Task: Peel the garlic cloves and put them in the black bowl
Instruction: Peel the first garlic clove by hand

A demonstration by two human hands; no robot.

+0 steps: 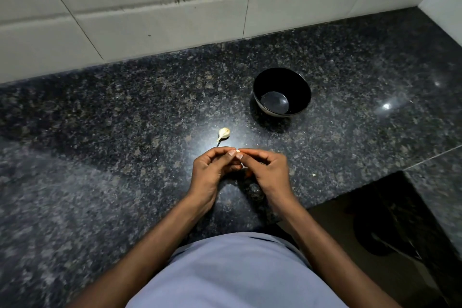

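Both hands meet above the dark granite counter (pixel 100 132), near its front edge, with bare stone spreading wide to either side. The left hand (pixel 212 170) and right hand (pixel 265 170) curl their fingertips together, pinching a small garlic clove (pixel 237 151) between them. Just beyond the fingers lies another garlic clove (pixel 223 133) with its stalk. Farther beyond, toward the tiled wall (pixel 150 7), stands the black bowl (pixel 282 77), nothing in it

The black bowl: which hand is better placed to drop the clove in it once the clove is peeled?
Probably the right hand. The black bowl stands on its side of the counter, beyond and right of both hands, so the left hand would have to cross over. Both pinch the clove now.
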